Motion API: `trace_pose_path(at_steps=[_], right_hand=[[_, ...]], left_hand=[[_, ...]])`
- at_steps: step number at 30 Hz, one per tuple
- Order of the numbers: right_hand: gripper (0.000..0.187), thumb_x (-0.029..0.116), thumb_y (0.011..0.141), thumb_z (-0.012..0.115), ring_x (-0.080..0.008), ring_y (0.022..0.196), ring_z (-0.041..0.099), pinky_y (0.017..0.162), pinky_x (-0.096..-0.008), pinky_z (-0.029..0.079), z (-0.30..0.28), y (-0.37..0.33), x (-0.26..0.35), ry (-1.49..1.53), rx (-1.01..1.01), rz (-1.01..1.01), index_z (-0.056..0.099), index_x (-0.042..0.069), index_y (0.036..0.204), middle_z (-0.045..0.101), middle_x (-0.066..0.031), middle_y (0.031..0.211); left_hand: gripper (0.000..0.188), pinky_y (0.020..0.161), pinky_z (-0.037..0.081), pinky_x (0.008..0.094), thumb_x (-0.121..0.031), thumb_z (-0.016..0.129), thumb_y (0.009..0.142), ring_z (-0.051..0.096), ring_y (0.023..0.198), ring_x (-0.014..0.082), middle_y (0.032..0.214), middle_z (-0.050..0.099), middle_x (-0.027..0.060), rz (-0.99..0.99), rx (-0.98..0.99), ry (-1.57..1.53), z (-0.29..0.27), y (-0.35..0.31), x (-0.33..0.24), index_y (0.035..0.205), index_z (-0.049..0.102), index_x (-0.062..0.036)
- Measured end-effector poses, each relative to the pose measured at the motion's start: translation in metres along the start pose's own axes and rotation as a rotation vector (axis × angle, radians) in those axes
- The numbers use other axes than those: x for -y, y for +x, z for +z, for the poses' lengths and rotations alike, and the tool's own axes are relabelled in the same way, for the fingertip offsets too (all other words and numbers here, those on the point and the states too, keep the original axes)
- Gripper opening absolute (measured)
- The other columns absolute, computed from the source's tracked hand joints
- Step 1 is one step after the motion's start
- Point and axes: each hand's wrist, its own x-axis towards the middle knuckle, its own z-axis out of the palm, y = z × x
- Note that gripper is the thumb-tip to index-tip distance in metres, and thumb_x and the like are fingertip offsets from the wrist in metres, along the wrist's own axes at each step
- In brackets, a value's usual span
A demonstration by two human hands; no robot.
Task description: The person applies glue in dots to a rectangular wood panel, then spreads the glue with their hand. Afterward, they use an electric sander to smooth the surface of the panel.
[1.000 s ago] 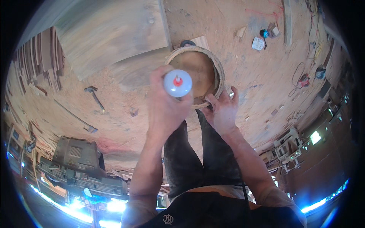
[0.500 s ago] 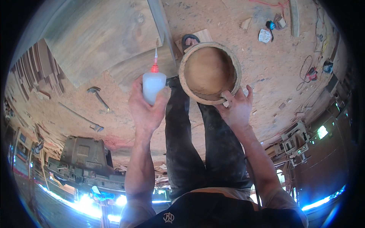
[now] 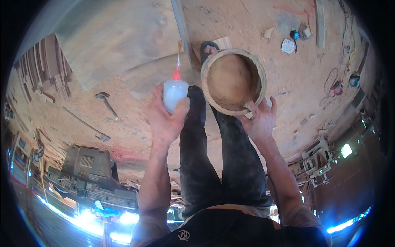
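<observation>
In my left hand (image 3: 166,117) is a white squeeze bottle (image 3: 175,94) with a red cap and a long thin nozzle pointing away from me; the fingers wrap round it. My right hand (image 3: 260,121) grips the near rim of a round bowl-like container (image 3: 233,82), thumb over the edge. Its pale, rough rim surrounds a hollow holding fine brown stuff that looks like sawdust. Both things are held up in front of my legs, bottle left of container, apart from each other.
A large wooden panel (image 3: 119,37) lies far left, beside stacked wood strips (image 3: 43,68). On the dusty floor are a hammer (image 3: 107,105), a long-handled tool (image 3: 86,123), a blue tape measure (image 3: 294,35) and a red tool (image 3: 336,88). A dark machine (image 3: 88,164) stands at lower left.
The bottle and my left hand have shifted slightly right. The container and my right hand have also moved a little right. Both grips look the same.
</observation>
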Motion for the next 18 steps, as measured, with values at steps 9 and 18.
trace_pose_path(at_steps=[9,18], right_hand=[[0.047,0.028,0.072,0.094,-0.0338,0.121,0.066,0.117,-0.0662,0.033,-0.004,0.002,-0.006,0.079,-0.091,-0.05,0.073,0.015,0.112,0.073,-0.016,0.119],[0.042,0.032,0.077,0.094,-0.0338,0.12,0.067,0.12,-0.0649,0.032,-0.01,0.006,-0.016,0.084,-0.071,-0.027,0.073,0.014,0.107,0.075,-0.0125,0.12]], left_hand=[[0.059,0.093,0.057,0.0374,-0.017,0.08,0.091,0.071,0.104,0.0228,0.117,0.072,0.0172,0.367,-0.051,0.111,-0.006,0.031,-0.019,0.14,0.053,0.0028],[0.056,0.087,0.059,0.0399,-0.031,0.079,0.093,0.076,0.095,0.0283,0.105,0.077,0.0219,0.456,-0.173,0.283,-0.014,0.078,-0.09,0.132,0.063,0.0056]])
